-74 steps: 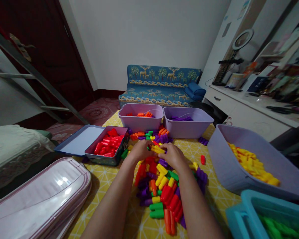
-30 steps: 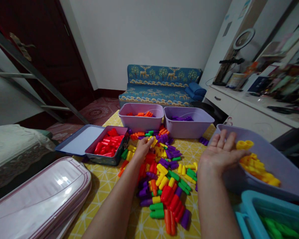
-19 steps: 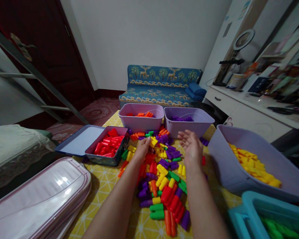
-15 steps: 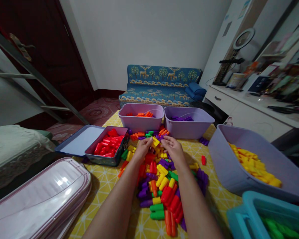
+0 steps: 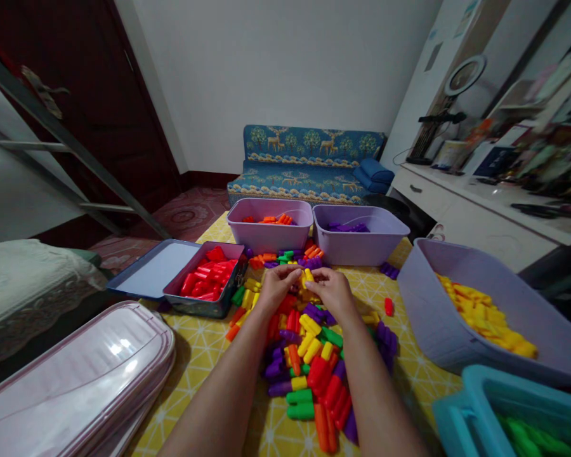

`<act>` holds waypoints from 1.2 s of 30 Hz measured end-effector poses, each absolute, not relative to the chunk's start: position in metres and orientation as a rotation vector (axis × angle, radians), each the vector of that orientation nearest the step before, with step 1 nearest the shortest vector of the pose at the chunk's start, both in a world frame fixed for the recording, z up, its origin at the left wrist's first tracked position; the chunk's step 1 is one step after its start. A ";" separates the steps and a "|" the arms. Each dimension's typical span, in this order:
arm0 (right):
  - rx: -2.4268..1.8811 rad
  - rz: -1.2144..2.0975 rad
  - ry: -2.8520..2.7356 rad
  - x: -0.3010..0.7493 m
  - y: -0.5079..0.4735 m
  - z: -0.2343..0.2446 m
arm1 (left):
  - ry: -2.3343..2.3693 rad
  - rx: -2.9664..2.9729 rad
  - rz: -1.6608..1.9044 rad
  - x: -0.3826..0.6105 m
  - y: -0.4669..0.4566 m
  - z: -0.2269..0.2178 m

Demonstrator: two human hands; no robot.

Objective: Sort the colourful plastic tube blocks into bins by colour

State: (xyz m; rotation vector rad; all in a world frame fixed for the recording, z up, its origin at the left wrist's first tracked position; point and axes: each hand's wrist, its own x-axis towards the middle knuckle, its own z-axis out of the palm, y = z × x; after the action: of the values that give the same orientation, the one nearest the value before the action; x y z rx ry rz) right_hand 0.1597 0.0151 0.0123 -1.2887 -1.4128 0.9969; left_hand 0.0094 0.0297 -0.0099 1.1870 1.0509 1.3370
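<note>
Above the far part of a mixed pile of plastic building blocks [image 5: 309, 325], my two hands meet. My left hand [image 5: 278, 287] is closed, its thumb and fingertips on a yellow building block [image 5: 307, 277]. From the other side my right hand [image 5: 333, 289] pinches the same block. Fingers cover part of it, so I cannot tell whether it is one piece or several joined. Red, purple, green, orange and yellow blocks lie under and between my forearms. Purple blocks [image 5: 310, 262] lie just beyond my fingertips.
At the back stand a bin with orange blocks [image 5: 269, 236] and a bin with purple blocks [image 5: 361, 246]. A tin of red blocks [image 5: 221, 308] is left; a bin of yellow blocks [image 5: 428, 317] and a turquoise bin [image 5: 476, 387] are right. Stacked lids [image 5: 76, 374] lie front left.
My hands have come closer together. The yellow block, earlier by my left fingers, has turned and now sits between both hands. The purple piece by my right fingertips is no longer at them.
</note>
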 end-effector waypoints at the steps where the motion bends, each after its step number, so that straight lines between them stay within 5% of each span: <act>1: -1.269 0.992 -1.327 0.163 0.014 0.019 | 1.076 1.205 1.340 0.010 0.031 -0.011; 9: -0.848 0.611 -0.518 0.207 0.006 0.074 | 1.223 1.431 1.255 0.011 0.031 -0.017; 20: -0.725 0.441 -0.408 0.227 -0.005 0.082 | 1.681 2.329 0.802 0.025 0.007 0.009; 31: -1.855 0.579 -1.547 0.199 0.014 0.017 | 2.036 2.072 0.783 0.019 0.005 0.010; 36: -1.836 0.638 -1.881 0.188 0.007 0.013 | 1.799 2.054 0.851 0.019 0.008 0.012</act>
State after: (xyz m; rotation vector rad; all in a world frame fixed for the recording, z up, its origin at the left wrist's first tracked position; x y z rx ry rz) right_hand 0.1881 0.0066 0.0130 -1.8358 -1.8813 0.6380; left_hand 0.0188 0.0076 0.0124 2.0539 1.7986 0.8512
